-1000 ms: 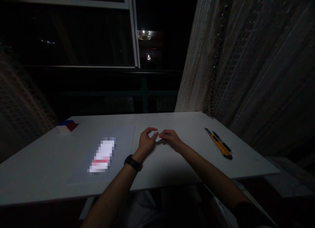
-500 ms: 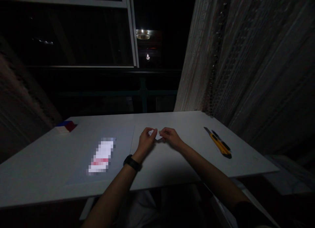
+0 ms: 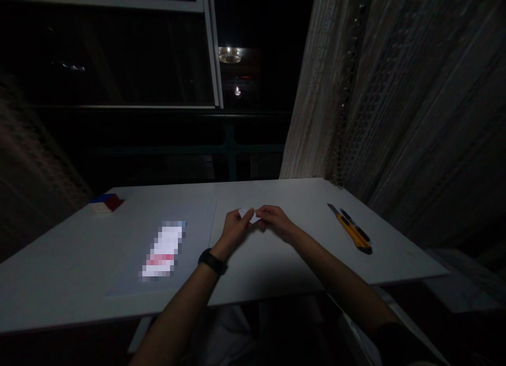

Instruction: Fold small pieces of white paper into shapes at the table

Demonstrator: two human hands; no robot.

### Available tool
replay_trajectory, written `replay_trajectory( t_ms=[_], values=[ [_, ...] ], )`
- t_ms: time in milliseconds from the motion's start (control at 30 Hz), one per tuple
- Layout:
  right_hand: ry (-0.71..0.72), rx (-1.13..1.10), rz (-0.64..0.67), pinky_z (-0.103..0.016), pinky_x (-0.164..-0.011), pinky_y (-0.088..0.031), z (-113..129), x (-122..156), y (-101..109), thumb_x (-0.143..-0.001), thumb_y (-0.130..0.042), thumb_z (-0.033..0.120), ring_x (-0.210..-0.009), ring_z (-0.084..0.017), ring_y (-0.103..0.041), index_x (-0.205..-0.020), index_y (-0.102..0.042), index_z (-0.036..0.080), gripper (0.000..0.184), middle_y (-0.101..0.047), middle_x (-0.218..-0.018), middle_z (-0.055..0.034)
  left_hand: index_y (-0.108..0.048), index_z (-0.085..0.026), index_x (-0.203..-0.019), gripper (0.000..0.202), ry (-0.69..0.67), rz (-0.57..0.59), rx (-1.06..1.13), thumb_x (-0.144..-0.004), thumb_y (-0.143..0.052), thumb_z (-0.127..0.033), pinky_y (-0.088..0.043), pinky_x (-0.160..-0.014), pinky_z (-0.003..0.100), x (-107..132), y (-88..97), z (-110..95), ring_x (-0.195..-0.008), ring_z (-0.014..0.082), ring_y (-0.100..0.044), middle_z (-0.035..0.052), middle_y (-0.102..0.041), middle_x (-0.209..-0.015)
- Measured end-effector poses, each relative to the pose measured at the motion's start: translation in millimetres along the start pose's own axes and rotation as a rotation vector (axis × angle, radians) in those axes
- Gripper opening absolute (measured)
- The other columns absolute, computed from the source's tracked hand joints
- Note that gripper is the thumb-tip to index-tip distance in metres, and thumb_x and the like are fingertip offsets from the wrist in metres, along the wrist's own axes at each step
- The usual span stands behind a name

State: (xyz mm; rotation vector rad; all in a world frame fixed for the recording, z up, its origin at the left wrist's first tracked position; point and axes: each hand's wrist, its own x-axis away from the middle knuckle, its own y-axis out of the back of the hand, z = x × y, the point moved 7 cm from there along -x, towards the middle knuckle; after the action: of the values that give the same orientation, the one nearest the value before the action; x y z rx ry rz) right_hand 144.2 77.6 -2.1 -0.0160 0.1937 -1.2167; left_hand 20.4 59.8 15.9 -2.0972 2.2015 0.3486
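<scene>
A small piece of white paper point(image 3: 246, 213) is pinched between my two hands, above the middle of the white table. My left hand point(image 3: 236, 224), with a black band on its wrist, is closed on the paper's left part, thumb on top. My right hand point(image 3: 275, 220) is closed at the paper's right edge, fingertips almost meeting the left thumb. The fingers cover part of the paper, so its full shape cannot be made out.
On the table point(image 3: 276, 271), a lit, blurred-out screen point(image 3: 164, 250) lies on a pale sheet point(image 3: 126, 281) at left. Behind it sits a blue, red and white cube point(image 3: 106, 203). A yellow utility knife point(image 3: 350, 229) and a dark pen point(image 3: 356, 225) lie at right, near the curtain point(image 3: 312, 118).
The paper has shifted slightly in my fingers, and my left thumb has moved a little to the right, closer to my right fingertips. Everything on the table stays in place.
</scene>
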Motion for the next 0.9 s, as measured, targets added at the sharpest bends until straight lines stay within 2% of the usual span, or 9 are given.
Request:
replay_trajectory(
  t_ms=[133, 267, 600, 900],
  values=[
    [-0.051, -0.029, 0.103, -0.023, -0.049, -0.043, 1.3, 3.9, -1.4, -0.064, -0.07, 0.036, -0.047, -0.01, -0.054, -0.073, -0.061, 0.013, 0.026, -0.06, -0.055, 0.0003, -0.055, -0.012, -0.054, 0.041, 0.018, 0.036, -0.011, -0.067, -0.06, -0.051, -0.029, -0.043, 0.021, 0.8, -2.0, 1.2, -0.043, 0.0075, -0.04, -0.0017, -0.049, -0.046],
    [-0.107, -0.046, 0.192, -0.023, -0.051, -0.044, 5.0, 10.5, -3.1, -0.063, -0.072, 0.03, -0.051, -0.011, -0.056, -0.075, -0.063, 0.013, 0.023, -0.061, -0.058, -0.0009, -0.053, -0.013, -0.053, 0.04, 0.012, 0.126, 0.025, -0.068, -0.061, -0.049, -0.027, -0.043, 0.02, 4.1, -8.1, -3.9, -0.043, 0.0068, -0.039, -0.0028, -0.047, -0.046],
    [-0.108, -0.148, 0.277, -0.023, -0.053, -0.046, 4.2, 14.1, -3.4, -0.064, -0.071, 0.021, -0.053, -0.012, -0.059, -0.073, -0.065, 0.011, 0.015, -0.063, -0.06, -0.0023, -0.055, -0.011, -0.06, 0.035, 0.081, 0.259, 0.202, -0.064, -0.068, -0.044, -0.027, -0.044, 0.02, 7.6, -18.2, -0.8, -0.046, 0.0064, -0.04, -0.0024, -0.048, -0.051],
    [-0.123, -0.198, 0.322, -0.023, -0.056, -0.047, 7.1, 18.4, -4.8, -0.066, -0.07, 0.02, -0.057, -0.012, -0.061, -0.078, -0.065, 0.01, 0.016, -0.065, -0.064, -0.0039, -0.054, -0.011, -0.058, 0.032, 0.083, 0.278, 0.255, -0.066, -0.067, -0.04, -0.025, -0.042, 0.02, 8.6, -19.3, -2.7, -0.043, 0.0052, -0.037, -0.0028, -0.047, -0.049]
  ],
)
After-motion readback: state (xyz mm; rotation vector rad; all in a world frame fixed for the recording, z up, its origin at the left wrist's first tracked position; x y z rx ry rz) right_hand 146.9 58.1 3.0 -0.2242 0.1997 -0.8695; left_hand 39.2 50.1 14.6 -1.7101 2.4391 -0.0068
